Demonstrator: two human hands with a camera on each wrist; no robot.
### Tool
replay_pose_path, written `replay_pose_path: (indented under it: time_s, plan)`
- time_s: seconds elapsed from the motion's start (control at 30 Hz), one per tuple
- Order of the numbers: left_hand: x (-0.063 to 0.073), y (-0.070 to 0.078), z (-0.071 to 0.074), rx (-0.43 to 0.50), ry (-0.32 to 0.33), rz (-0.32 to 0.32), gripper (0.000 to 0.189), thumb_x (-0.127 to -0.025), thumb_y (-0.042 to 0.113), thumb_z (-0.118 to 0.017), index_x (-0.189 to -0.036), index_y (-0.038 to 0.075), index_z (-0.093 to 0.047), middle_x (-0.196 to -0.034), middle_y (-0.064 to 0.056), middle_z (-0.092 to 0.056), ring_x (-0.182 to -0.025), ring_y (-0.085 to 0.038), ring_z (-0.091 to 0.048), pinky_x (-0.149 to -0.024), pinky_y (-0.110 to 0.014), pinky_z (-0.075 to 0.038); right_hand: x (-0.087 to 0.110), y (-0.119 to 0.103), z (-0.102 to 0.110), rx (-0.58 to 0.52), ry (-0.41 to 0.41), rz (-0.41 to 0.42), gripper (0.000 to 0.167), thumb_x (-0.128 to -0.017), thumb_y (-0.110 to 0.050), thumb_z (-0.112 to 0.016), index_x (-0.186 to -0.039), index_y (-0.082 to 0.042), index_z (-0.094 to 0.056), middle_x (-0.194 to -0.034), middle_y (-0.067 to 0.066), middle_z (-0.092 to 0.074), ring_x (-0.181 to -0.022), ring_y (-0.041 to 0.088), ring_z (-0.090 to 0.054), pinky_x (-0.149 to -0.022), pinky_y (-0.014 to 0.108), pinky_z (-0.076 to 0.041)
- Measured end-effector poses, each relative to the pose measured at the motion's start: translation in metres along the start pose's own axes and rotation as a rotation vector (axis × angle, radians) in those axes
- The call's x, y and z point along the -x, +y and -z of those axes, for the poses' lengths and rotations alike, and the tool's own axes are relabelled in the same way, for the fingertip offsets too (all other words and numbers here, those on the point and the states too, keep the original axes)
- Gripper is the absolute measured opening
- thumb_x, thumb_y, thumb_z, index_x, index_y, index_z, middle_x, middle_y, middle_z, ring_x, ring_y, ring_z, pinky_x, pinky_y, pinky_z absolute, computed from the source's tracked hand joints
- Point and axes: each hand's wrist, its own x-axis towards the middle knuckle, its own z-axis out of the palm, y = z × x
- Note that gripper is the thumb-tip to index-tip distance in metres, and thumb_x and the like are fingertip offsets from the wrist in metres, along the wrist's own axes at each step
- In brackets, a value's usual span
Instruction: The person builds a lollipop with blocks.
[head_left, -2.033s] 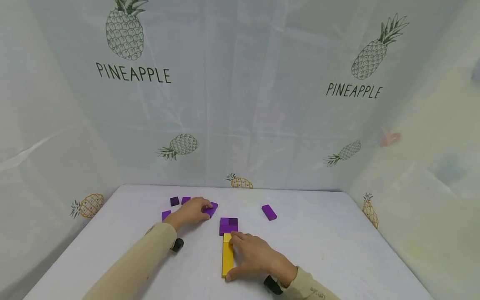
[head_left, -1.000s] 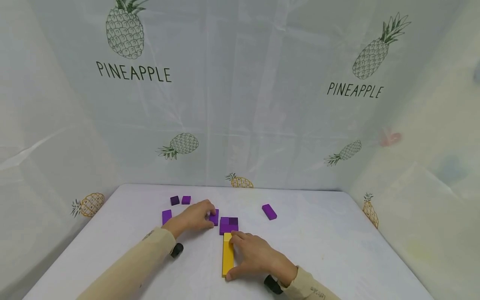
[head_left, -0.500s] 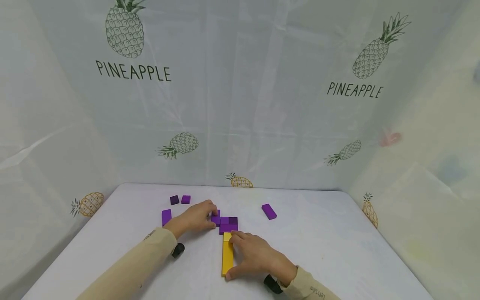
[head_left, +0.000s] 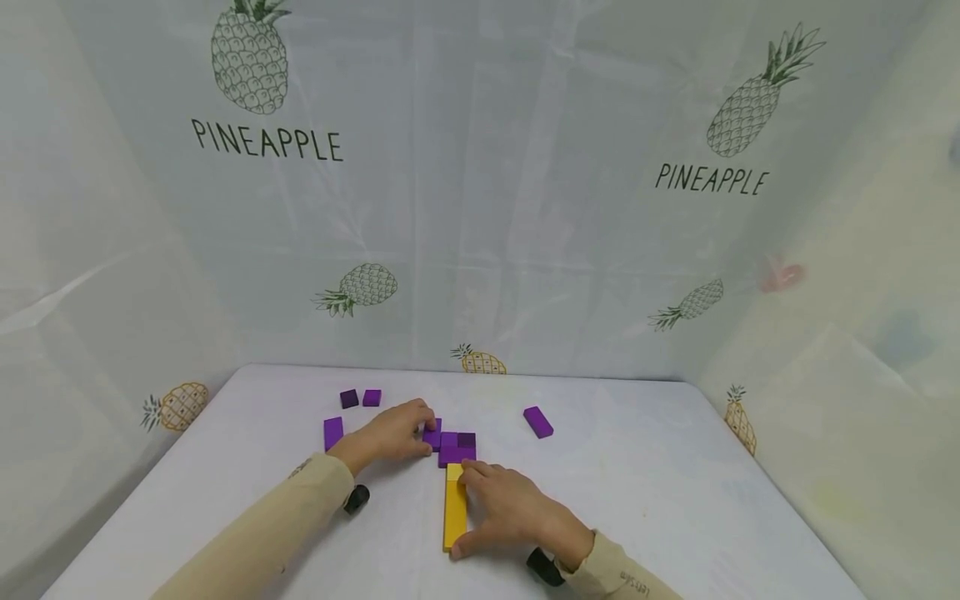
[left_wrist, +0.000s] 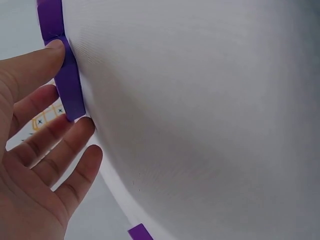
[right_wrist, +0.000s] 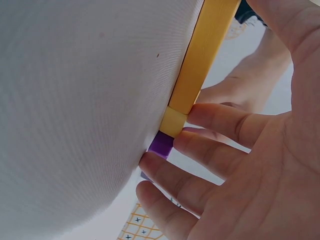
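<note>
My left hand [head_left: 393, 431] pinches a purple rectangular block [head_left: 433, 435], its thumb on one side in the left wrist view. That block lies against the left side of a purple cluster [head_left: 456, 454], which includes one dark purple square [head_left: 467, 440]. Just below the cluster, a small pale yellow cube [head_left: 453, 472] tops a long yellow block [head_left: 454, 517] in one line. My right hand [head_left: 510, 504] lies along the right of the yellow pieces, thumb at the near end. In the right wrist view its fairly straight fingers touch the pale cube [right_wrist: 173, 121] and the purple piece beyond it.
Behind the left hand sit a dark purple cube [head_left: 349, 399] and a purple cube [head_left: 372, 397]. Another purple block [head_left: 333, 433] lies by the left wrist. One more purple block [head_left: 537, 422] lies at back right. A white pineapple-print curtain [head_left: 480, 208] encloses the table [head_left: 645, 483].
My left hand has brought the purple block toward me and to the right, turning it straight against the cluster. The right hand and the yellow pieces have stayed in place.
</note>
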Motion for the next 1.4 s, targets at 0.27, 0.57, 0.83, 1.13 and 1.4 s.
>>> replay_pose_path:
  time_s: [0.27,0.57,0.83,1.13,1.4]
  plan:
    - [0.0013,-0.0005,-0.0015,0.005,0.007,-0.006,0.026,-0.081,0.029,-0.076,-0.103,0.02,-0.064,-0.108,0.005,-0.055,-0.091,-0.014,-0.052,-0.089,-0.036,-0.047,-0.001,-0.0009,-0.001,-0.002,-0.014,-0.019,0.089,-0.061,-0.082,-0.062,-0.124,-0.02,-0.054,-0.146,0.003,-0.042,-0.126,0.024,-0.048,-0.099,0.043,-0.043]
    - [0.0011,-0.0003,-0.0007,0.019,0.006,-0.004,0.025,-0.081,0.029,-0.077,-0.101,0.021,-0.065,-0.107,0.005,-0.055,-0.091,-0.014,-0.052,-0.09,-0.036,-0.047,-0.0005,-0.0014,-0.0007,0.001,-0.018,-0.028,0.091,-0.061,-0.082,-0.062,-0.126,-0.02,-0.053,-0.147,0.003,-0.042,-0.127,0.024,-0.047,-0.1,0.044,-0.042]
    - [0.0007,-0.0005,-0.0011,0.03,0.012,-0.009,0.025,-0.08,0.028,-0.078,-0.1,0.02,-0.065,-0.107,0.004,-0.055,-0.09,-0.015,-0.051,-0.088,-0.036,-0.047,-0.0005,-0.0013,0.0,0.003,-0.025,-0.03,0.094,-0.061,-0.084,-0.06,-0.128,-0.019,-0.053,-0.147,0.001,-0.041,-0.125,0.023,-0.048,-0.099,0.044,-0.043]
    - [0.0006,-0.0004,-0.0009,0.038,0.008,0.0,0.024,-0.08,0.028,-0.078,-0.1,0.021,-0.065,-0.107,0.004,-0.054,-0.091,-0.016,-0.051,-0.087,-0.036,-0.047,0.0003,-0.0016,0.0003,-0.005,-0.015,-0.029,0.095,-0.061,-0.085,-0.059,-0.129,-0.019,-0.052,-0.146,0.003,-0.041,-0.124,0.024,-0.049,-0.098,0.043,-0.044]
    - [-0.0001,-0.0009,-0.0012,0.029,0.01,0.001,0.024,-0.081,0.028,-0.077,-0.1,0.021,-0.065,-0.105,0.005,-0.053,-0.09,-0.015,-0.051,-0.087,-0.035,-0.047,0.0004,-0.0021,0.0005,0.004,-0.006,-0.024,0.095,-0.061,-0.084,-0.06,-0.13,-0.018,-0.052,-0.145,0.003,-0.043,-0.123,0.023,-0.05,-0.097,0.042,-0.044]
